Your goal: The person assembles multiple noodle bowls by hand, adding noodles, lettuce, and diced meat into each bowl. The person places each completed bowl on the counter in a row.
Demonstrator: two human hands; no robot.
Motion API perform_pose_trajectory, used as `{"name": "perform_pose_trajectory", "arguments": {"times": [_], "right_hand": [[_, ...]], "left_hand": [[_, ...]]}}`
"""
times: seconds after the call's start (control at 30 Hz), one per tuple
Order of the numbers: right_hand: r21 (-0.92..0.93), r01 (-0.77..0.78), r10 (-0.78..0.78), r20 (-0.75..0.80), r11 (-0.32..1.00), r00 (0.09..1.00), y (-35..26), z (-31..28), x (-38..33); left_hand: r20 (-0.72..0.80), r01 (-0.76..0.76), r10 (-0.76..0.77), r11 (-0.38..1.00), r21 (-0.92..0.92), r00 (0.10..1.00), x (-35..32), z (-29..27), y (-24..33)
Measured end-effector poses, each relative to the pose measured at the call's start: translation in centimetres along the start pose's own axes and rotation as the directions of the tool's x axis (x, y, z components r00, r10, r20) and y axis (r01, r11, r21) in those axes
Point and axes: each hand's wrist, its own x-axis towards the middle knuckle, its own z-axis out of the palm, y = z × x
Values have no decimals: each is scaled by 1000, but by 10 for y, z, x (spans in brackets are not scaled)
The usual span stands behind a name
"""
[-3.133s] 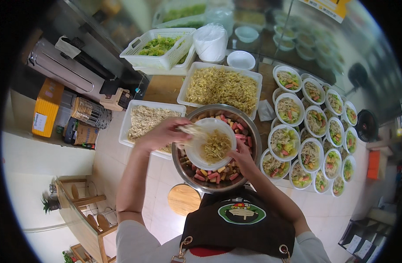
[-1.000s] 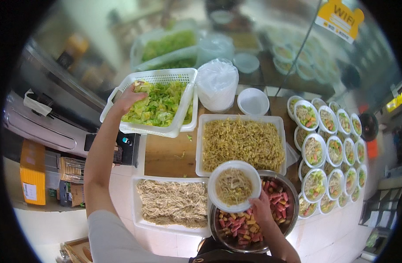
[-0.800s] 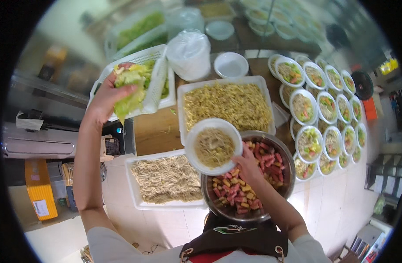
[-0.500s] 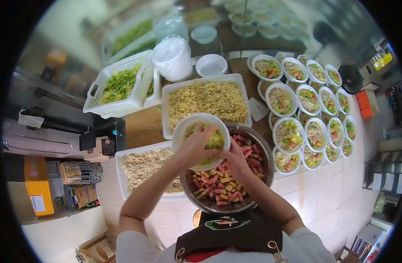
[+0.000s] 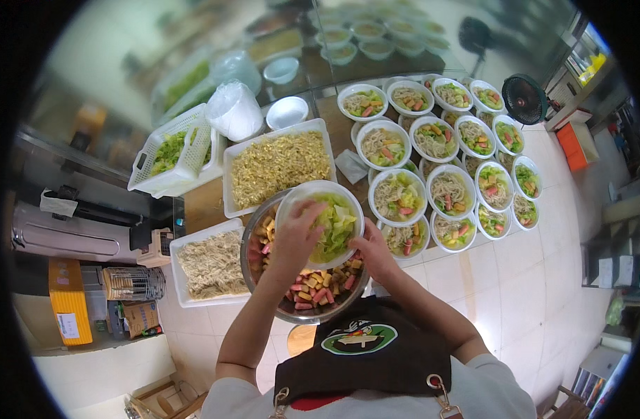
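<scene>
The white bowl (image 5: 324, 186) is above the steel basin (image 5: 250, 251), covering much of its far half and tipped slightly toward the wearer. Contents: a heap of cut lettuce (image 5: 339, 230), heaviest to the right; anything beneath is hidden.

The right hand (image 5: 374, 250) is closed on the bowl's near right rim. The left hand (image 5: 297, 234) reaches over the left rim, fingers loosely bent and partly spread against the leaves; whether any leaf is pinched cannot be determined.

The step in hand is judged to be settling the lettuce in the bowl. Good practice would be to keep the right-hand grip firm and the bowl level, release the leaves low, and spread them toward the left wall without pressing hard. Stray leaves would probably drop into the basin, so all should sit inside the rim.

Inside the basin: pink sausage-like chunks mixed with yellow-brown pieces (image 5: 316, 292). Left of the basin, a white tray of pale shreds (image 5: 211, 262), strand-like and fairly level. Just beyond the basin, a tray of yellowish sprouts (image 5: 281, 164), well filled. Farther beyond and left, a perforated white basket (image 5: 193, 159) holding more lettuce, and next to it a plastic-wrapped white stack (image 5: 234, 112).

Right of and beyond the basin, filled bowls (image 5: 429, 194) stand in close rows on the surface, apparently tiered; those on top show pale strands, greens, and pink and yellow pieces.
</scene>
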Motion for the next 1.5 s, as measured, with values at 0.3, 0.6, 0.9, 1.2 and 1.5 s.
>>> {"name": "perform_pose_trajectory", "arguments": {"times": [0.3, 0.6, 0.9, 1.2, 1.5], "right_hand": [[-25, -27, 25, -78, 999, 997, 11, -37, -11], [61, -119, 127, -154, 991, 980, 43, -78, -30], [68, -140, 152, -227, 988, 962, 45, -92, -66], [170, -55, 120, -399, 984, 909, 33, -103, -79], [69, -74, 95, -387, 995, 917, 21, -134, -83]], "left_hand": [[-114, 163, -220, 913, -374, 969, 2, -1, 30], [-190, 165, -562, 521, -838, 805, -1, -60, -54], [-711, 248, -195, 968, -31, 675, 99, -284, -226], [112, 394, -398, 917, 53, 911, -40, 31, -239], [161, 399, -445, 881, 254, 881, -92, 153, -160]]}}
